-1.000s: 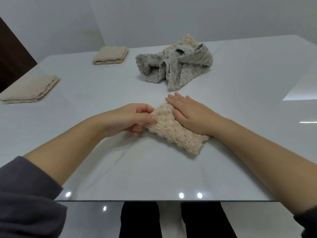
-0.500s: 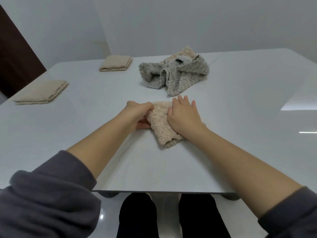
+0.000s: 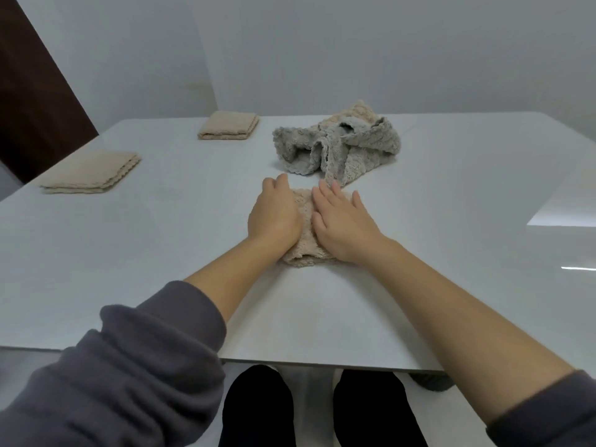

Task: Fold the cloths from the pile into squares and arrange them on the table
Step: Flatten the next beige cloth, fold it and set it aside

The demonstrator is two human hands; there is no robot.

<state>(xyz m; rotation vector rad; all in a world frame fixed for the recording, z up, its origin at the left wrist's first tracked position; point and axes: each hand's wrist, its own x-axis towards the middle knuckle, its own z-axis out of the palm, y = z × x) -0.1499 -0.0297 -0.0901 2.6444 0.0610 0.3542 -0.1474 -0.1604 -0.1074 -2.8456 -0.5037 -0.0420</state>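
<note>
beige fleece cloth [image 3: 303,253] sits folded small under both hands, the right hand [image 3: 342,227] flat on it with straight, spread fingers, the left hand [image 3: 274,217] over its left edge with fingers bent from view, so i cannot tell if they pinch. it lies just before the pile [image 3: 338,146]. best, i judge, to smooth outward, square the corners, then set it near the folded squares [image 3: 90,171] on the table [image 3: 451,221].

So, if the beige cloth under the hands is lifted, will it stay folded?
Probably floppy: the beige cloth is thick, fluffy fabric and bulges between the left hand and the right hand. It looks light, so it should lift easily. On the glossy table it may slide when pushed.
</note>
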